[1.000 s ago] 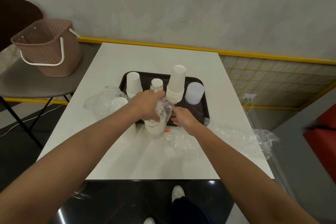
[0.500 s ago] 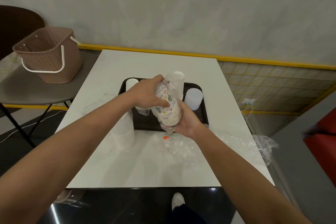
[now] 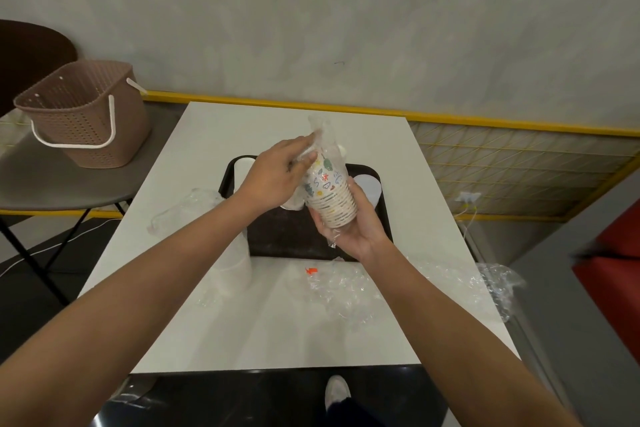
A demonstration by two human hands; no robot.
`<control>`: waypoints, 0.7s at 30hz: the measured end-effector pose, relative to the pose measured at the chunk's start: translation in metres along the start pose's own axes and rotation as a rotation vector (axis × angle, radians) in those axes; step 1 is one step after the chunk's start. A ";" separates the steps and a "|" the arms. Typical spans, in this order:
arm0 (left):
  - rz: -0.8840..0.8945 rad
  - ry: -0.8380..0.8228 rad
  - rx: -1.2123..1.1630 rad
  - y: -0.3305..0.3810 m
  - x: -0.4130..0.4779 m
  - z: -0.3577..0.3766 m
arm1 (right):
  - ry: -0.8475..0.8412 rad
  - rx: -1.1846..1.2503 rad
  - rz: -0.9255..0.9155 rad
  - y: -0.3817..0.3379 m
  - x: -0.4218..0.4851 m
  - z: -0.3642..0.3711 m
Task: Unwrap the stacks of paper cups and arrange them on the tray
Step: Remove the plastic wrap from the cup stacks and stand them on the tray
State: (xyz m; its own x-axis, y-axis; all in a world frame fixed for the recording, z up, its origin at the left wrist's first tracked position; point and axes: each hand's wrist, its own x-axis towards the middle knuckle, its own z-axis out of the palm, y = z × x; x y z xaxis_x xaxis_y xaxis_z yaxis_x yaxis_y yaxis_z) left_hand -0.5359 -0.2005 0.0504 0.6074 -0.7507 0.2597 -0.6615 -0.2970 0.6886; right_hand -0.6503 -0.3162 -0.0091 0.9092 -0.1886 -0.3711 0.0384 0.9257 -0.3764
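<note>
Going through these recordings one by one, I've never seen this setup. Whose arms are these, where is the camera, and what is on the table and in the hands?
No machine here: a person works with bare hands, and the one camera sits on their head, looking forward and down, so both arms enter from the bottom. The right hand grips the lower end of a stack of printed paper cups, above a black tray. The left hand pinches the clear plastic wrap at the stack's top. The tray lies on a white table and holds other cup stacks, mostly hidden behind the hands. Nearer the person, loose plastic wrap lies on the table beside a small orange scrap. A brown basket stands on a grey side table to the left.
</note>
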 end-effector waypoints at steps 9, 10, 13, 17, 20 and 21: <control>-0.093 0.326 -0.095 0.004 -0.012 0.016 | -0.014 0.052 -0.127 0.001 0.000 0.005; -0.120 0.351 -0.115 0.005 -0.014 0.019 | -0.006 0.054 -0.148 0.001 0.001 0.005; -0.189 0.318 -0.172 0.006 -0.019 0.029 | -0.009 0.061 -0.201 0.003 0.004 0.005; -0.238 0.175 -0.325 0.006 -0.023 0.033 | -0.006 0.029 -0.210 0.000 0.004 0.003; -0.327 0.090 -0.365 0.005 -0.019 0.031 | 0.012 -0.002 -0.223 -0.001 0.002 0.002; -0.351 0.069 -0.368 0.006 -0.018 0.030 | 0.015 -0.005 -0.224 0.000 0.002 0.002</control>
State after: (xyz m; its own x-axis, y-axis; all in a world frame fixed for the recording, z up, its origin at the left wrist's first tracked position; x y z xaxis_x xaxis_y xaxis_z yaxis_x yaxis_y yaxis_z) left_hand -0.5641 -0.2064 0.0292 0.8012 -0.5983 0.0059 -0.2214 -0.2873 0.9319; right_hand -0.6480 -0.3161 -0.0076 0.8718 -0.3944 -0.2905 0.2367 0.8584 -0.4551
